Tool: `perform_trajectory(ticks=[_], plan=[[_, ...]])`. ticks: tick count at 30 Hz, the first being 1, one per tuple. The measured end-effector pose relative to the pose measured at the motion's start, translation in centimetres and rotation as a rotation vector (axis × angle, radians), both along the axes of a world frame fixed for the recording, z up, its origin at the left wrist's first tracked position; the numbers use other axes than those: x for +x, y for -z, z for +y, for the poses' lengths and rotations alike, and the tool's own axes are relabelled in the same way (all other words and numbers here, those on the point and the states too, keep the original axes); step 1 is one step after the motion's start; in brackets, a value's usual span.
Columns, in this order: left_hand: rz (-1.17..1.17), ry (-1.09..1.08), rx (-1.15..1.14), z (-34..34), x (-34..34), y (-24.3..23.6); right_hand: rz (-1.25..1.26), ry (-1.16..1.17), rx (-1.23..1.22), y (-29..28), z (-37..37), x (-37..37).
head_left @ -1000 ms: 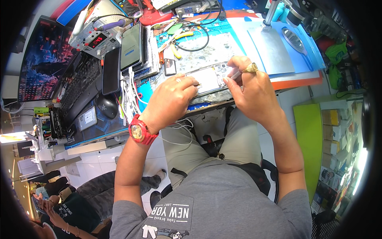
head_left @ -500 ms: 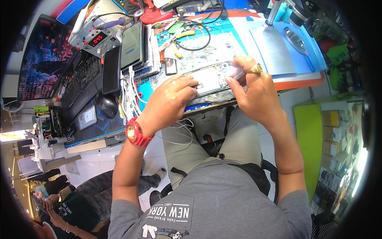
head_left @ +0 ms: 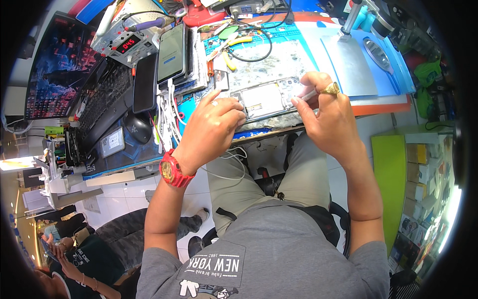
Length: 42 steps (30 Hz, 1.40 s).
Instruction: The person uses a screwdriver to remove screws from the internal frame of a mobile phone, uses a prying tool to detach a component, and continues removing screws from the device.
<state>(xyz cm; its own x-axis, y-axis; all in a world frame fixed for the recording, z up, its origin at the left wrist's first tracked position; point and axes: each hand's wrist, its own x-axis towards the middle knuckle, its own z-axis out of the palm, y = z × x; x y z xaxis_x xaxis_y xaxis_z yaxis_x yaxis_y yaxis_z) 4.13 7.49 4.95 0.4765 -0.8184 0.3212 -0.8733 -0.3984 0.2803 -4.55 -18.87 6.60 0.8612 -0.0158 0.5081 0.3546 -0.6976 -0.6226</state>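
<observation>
An opened smartphone (head_left: 266, 102) lies on the mat at the bench's near edge, its pale inner panel and camera section exposed. My left hand (head_left: 211, 124), with a red watch (head_left: 173, 169) at the wrist, curls its fingers against the phone's left end, holding it. Over the right end, my right hand (head_left: 332, 117) pinches a small pale thing between thumb and fingers. I cannot make out what it is, since the fingers partly cover it. A gold ring (head_left: 329, 88) sits on that hand.
Behind the phone lie yellow-handled pliers (head_left: 241, 41) and a black cable (head_left: 270, 47). Phones (head_left: 145, 82) and a stack of tablets (head_left: 172, 55) stand left, beside a keyboard (head_left: 104, 94) and power supply (head_left: 128, 47). A microscope post (head_left: 351, 20) rises right. Another person sits lower left.
My left fingers have drawn back a little, so more of the phone's left end shows. The right hand keeps its pinch at the right end. The whole view has shifted slightly.
</observation>
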Motion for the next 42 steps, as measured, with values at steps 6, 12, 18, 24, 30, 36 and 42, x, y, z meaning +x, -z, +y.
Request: perform_trajectory(ticks=[6,12,18,24,30,36,42], plan=[[0.094,-0.025,0.021,-0.4,0.6,-0.7,-0.014,-0.001,-0.025,-0.2,0.1,0.0],[0.078,-0.029,0.081,-0.8,0.8,-1.2,0.002,0.003,-0.031,-0.2,0.0,0.0],[0.012,-0.006,0.139,-1.4,1.0,-1.7,-0.014,-0.003,-0.027,-0.1,0.0,0.0],[-0.059,0.025,0.167,-2.0,1.4,-2.0,-0.027,-0.007,-0.023,-0.1,0.0,0.1],[-0.082,0.070,0.142,-3.5,1.6,-1.7,-0.011,-0.002,-0.014,0.0,0.0,0.1],[-0.128,0.098,0.140,-5.4,1.6,-1.3,0.008,-0.006,-0.014,-0.1,0.0,0.0],[-0.164,0.102,0.140,-7.0,1.4,-1.1,-0.009,-0.011,-0.041,0.2,-0.3,0.1]])
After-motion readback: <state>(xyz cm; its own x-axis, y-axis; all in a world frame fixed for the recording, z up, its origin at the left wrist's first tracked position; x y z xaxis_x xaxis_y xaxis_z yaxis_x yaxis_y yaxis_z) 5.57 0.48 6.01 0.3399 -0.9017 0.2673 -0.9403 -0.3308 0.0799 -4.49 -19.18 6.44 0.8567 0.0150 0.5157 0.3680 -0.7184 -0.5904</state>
